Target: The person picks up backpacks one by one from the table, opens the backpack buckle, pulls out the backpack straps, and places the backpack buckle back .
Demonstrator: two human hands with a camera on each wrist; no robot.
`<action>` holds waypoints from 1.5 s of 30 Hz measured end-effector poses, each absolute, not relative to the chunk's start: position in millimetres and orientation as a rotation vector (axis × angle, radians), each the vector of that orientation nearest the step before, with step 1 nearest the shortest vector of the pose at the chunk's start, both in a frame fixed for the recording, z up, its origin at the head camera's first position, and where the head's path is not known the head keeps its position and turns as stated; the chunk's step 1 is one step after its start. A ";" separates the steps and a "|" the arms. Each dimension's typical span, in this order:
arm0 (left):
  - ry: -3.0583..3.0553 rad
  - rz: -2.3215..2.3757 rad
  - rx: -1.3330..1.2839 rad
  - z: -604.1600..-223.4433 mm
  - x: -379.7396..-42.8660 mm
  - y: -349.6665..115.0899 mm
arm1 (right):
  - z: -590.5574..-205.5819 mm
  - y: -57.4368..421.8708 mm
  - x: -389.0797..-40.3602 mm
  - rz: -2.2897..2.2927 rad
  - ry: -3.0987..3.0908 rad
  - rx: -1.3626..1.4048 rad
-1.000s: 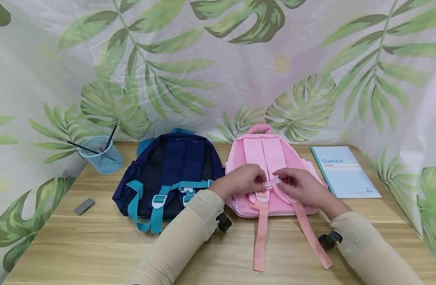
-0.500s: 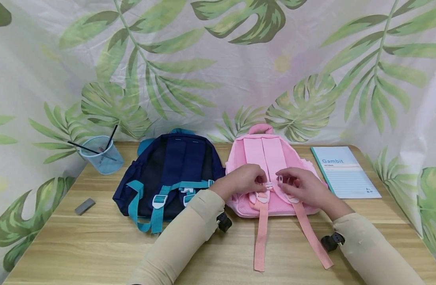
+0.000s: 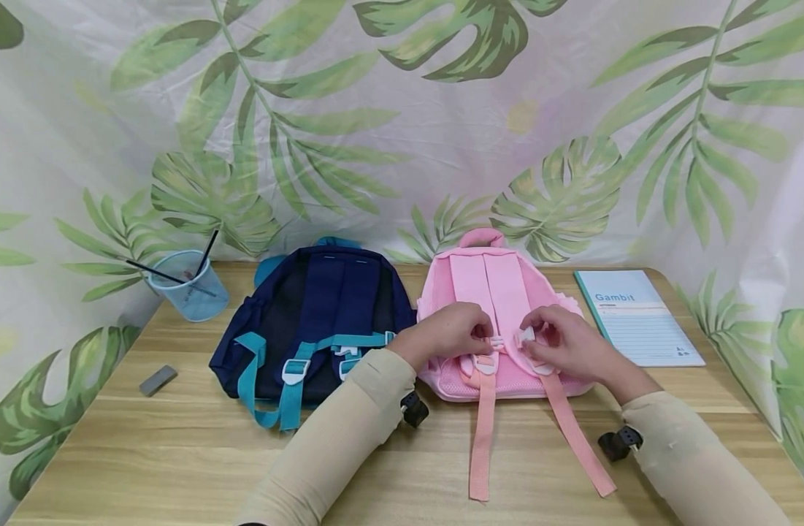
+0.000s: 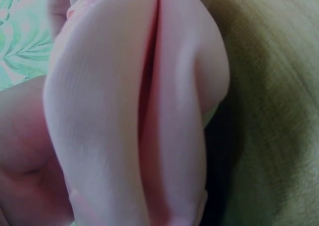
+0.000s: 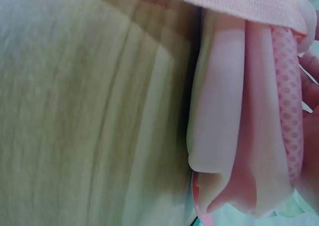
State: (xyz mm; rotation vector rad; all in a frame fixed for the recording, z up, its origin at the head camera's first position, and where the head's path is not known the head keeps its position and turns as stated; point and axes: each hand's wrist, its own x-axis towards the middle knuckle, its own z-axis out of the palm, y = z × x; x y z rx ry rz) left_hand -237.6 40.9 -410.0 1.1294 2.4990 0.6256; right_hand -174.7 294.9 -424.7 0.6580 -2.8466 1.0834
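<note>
A pink backpack (image 3: 507, 285) lies on the table with its shoulder straps facing up and two peach webbing ends trailing towards the front. My left hand (image 3: 457, 329) pinches one white buckle half (image 3: 496, 341) over the left shoulder strap. On the other side, my right hand (image 3: 562, 340) grips the second white clip piece (image 3: 526, 335) between thumb and fingers. A narrow gap separates the two pieces. In the left wrist view the pink bag side (image 4: 109, 106) fills the middle, with the left hand (image 4: 30, 156) partly behind it. The right wrist view shows mesh padding (image 5: 289, 106) beside the right hand (image 5: 311, 86).
Left of the pink bag lies a navy backpack (image 3: 339, 292) with teal straps. A blue mesh cup (image 3: 201, 296) holding black sticks stands at the back left, and a small grey block (image 3: 158, 380) lies in front of it. A notebook (image 3: 641, 318) is at the back right.
My right hand has drawn to the right with its clip piece, widening the gap to the left one. My left hand stays in nearly the same spot.
</note>
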 end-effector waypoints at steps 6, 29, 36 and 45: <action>2.491 0.617 1.143 -409.6 -239.5 42.3 | -419.2 298.4 -175.4 1.045 -2.950 0.671; 2.507 0.543 1.144 -402.6 -237.1 44.0 | -410.0 295.2 -174.6 1.011 -2.937 0.764; 2.548 0.494 1.155 -401.7 -235.7 41.9 | -408.0 293.3 -174.0 0.976 -2.951 0.778; 2.563 0.482 1.234 -399.0 -236.9 36.3 | -408.1 293.0 -174.3 0.968 -2.947 0.775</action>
